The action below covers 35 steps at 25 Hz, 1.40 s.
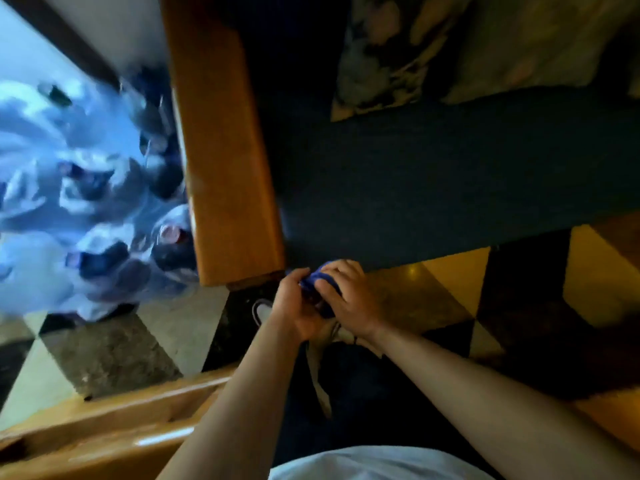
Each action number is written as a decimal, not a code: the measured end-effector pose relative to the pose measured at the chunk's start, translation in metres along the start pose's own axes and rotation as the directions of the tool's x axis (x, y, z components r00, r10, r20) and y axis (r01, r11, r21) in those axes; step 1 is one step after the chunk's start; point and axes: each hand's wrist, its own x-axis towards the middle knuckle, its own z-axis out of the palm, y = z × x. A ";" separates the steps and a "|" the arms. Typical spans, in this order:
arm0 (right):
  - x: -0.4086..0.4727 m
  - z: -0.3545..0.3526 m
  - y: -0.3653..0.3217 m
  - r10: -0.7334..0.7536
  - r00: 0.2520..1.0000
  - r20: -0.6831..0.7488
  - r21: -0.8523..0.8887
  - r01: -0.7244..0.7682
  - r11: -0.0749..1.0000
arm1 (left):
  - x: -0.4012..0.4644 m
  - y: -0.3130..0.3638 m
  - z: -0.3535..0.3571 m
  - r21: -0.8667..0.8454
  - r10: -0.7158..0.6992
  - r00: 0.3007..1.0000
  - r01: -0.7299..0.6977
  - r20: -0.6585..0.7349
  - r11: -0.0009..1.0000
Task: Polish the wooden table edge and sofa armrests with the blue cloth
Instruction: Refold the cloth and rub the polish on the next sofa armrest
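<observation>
The blue cloth is bunched between both hands in the middle of the view. My left hand grips it from the left and my right hand covers it from the right. Most of the cloth is hidden by my fingers. Just up and left of my hands runs the wooden sofa armrest, a long orange-brown board ending near my left hand. A wooden table edge crosses the lower left corner.
The dark blue sofa seat fills the middle right, with patterned cushions behind it. A blurred pile of shoes lies left of the armrest. The checkered tile floor shows below, with my shoe on it.
</observation>
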 end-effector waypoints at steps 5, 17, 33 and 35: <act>-0.037 -0.120 0.006 0.411 0.858 -0.308 0.554 -0.189 0.811 | -0.035 -0.027 0.139 0.392 0.040 0.987 -0.098 0.153 0.915; -0.090 -0.289 0.060 0.822 0.402 -0.403 0.915 0.183 0.359 | -0.046 -0.140 0.360 0.817 -0.105 0.916 -0.287 0.386 0.500; -0.067 -0.516 0.229 0.899 0.141 -0.415 0.909 0.094 0.406 | 0.068 -0.200 0.638 0.938 -0.460 0.827 -0.217 0.324 0.271; -0.087 -0.538 0.247 0.920 0.082 -0.383 0.906 0.229 0.357 | 0.064 -0.212 0.670 0.942 -0.490 0.809 -0.228 0.324 0.246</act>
